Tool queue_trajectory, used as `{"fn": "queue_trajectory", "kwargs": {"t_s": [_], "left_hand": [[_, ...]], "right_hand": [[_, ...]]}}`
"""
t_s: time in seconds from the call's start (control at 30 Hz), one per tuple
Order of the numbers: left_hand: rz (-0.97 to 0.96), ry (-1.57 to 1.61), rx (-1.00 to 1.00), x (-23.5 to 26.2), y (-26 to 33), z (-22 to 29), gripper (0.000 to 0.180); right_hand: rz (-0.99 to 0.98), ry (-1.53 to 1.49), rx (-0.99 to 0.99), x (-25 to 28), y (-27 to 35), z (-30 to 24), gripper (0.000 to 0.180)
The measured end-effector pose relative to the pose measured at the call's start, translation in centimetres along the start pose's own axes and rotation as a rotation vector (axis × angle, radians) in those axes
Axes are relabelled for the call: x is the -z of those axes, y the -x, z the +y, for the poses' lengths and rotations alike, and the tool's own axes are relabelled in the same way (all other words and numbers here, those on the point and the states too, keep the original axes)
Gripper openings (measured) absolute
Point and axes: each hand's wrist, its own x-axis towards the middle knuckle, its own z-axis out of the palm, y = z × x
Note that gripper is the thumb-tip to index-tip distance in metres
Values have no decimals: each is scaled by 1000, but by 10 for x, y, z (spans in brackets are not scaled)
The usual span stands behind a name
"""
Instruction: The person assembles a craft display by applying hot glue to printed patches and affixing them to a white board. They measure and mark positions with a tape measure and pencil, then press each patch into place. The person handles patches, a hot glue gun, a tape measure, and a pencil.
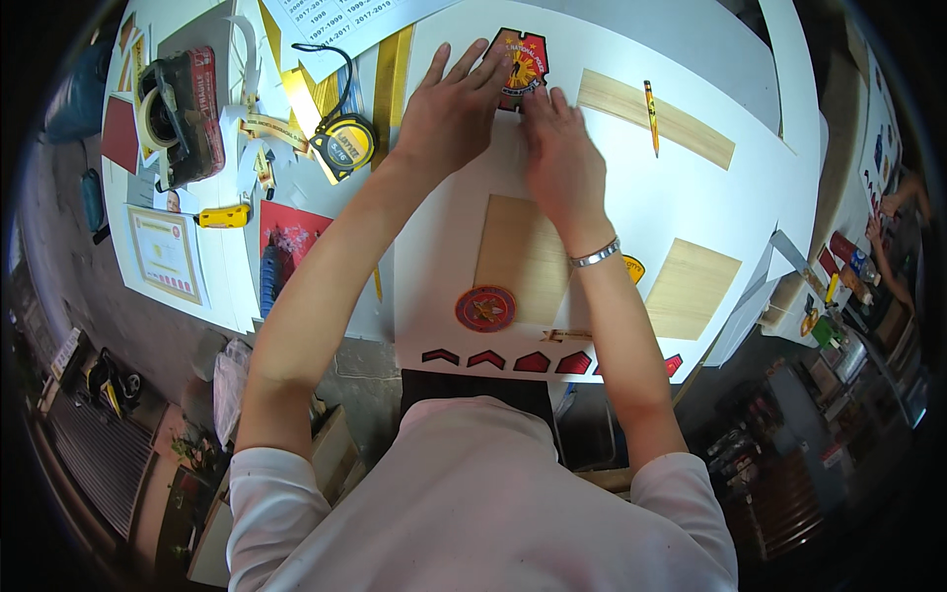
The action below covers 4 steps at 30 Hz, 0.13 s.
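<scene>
A red, black and yellow shield-shaped emblem (529, 67) lies flat at the far side of a large white board (434, 247). My left hand (456, 111) rests against its left side, fingers stretched and covering part of it. At the emblem's lower right edge, the fingertips of my right hand (564, 148) touch down, fingers extended. Below the hands, a round red and blue patch (485, 309) overlaps a wood-coloured rectangle (518, 237). Part of a yellow patch (634, 267) shows beside my right wrist. Several red and black chevron pieces (534, 362) line the near edge, some behind my right forearm.
A wood-coloured strip (681, 123) with a yellow pencil (652, 118) across it and a wood-coloured square (693, 288) lie on the right. To the left are a tape measure (345, 143), a tape dispenser (202, 123), a yellow cutter (224, 216) and a framed certificate (163, 252).
</scene>
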Motion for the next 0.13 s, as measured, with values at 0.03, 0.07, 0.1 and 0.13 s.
{"fn": "queue_trajectory", "kwargs": {"t_s": [0.03, 0.07, 0.1, 0.13], "left_hand": [[27, 17, -2, 1, -2, 0, 55], [24, 31, 4, 1, -5, 1, 56], [30, 49, 11, -1, -8, 3, 57], [19, 48, 13, -1, -7, 5, 57]], "right_hand": [[46, 6, 14, 4, -6, 2, 44], [93, 14, 27, 7, -16, 7, 44], [183, 24, 77, 8, -25, 10, 44], [151, 5, 65, 5, -37, 12, 45]]}}
